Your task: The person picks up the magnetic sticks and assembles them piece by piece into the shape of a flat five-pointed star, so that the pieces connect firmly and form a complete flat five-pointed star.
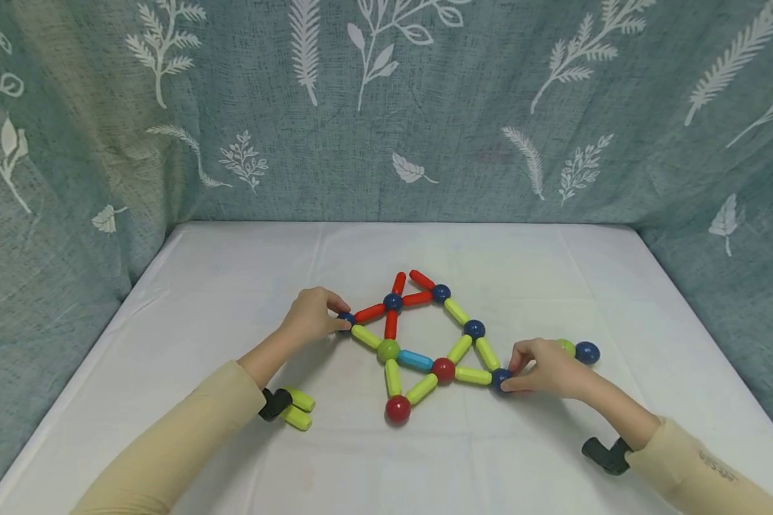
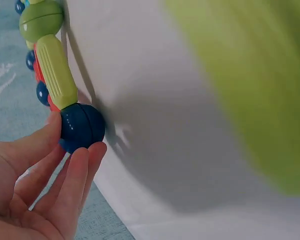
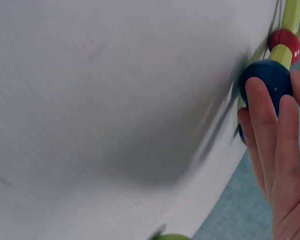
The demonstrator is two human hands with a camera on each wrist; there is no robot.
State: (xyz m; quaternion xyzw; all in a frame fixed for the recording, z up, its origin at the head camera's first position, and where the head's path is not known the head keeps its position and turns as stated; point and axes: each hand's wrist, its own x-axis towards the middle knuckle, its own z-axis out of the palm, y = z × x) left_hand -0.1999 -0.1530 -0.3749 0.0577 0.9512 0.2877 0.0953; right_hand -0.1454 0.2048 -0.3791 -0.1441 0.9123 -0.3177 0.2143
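A flat frame of sticks and balls lies on the white cloth in the head view. My left hand (image 1: 310, 315) pinches the blue ball (image 2: 82, 127) at its left end, where a red stick (image 1: 369, 313) and a lime stick (image 2: 56, 72) meet. At the right end, my right hand (image 1: 547, 368) grips another blue ball (image 3: 267, 80) between thumb and fingers. Between them sit a green ball (image 1: 388, 350), a light blue stick (image 1: 415, 360) and a red ball (image 1: 444, 370). A second red ball (image 1: 398, 410) forms the near corner. Two red sticks at the far side have free ends.
Loose lime sticks (image 1: 298, 418) lie beside my left wrist, partly hidden by the black wrist camera (image 1: 275, 404). Past my right hand are a loose blue ball (image 1: 587, 352) and a partly covered green ball (image 1: 565, 347). A patterned curtain (image 1: 386, 129) hangs behind the table.
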